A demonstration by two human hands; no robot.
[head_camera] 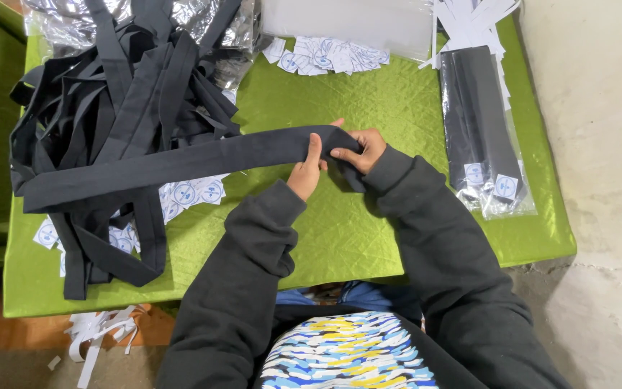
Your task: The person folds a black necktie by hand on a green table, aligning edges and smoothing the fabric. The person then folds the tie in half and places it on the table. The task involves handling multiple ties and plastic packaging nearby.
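Both hands grip one end of a long black necktie (181, 162) over the middle of a green quilted table cover (340, 230). My left hand (307, 170) pinches the tie from below, thumb up. My right hand (360, 148) holds the folded end just to its right. The tie stretches left across the table to a big heap of loose black ties (120, 94).
Packed ties in clear bags (480, 137) lie at the right with white round-logo stickers. More stickers (325, 57) are scattered at the back and under the heap (188, 193). Crinkled clear bags (203, 18) sit at the back left. White paper strips (98, 331) lie on the floor.
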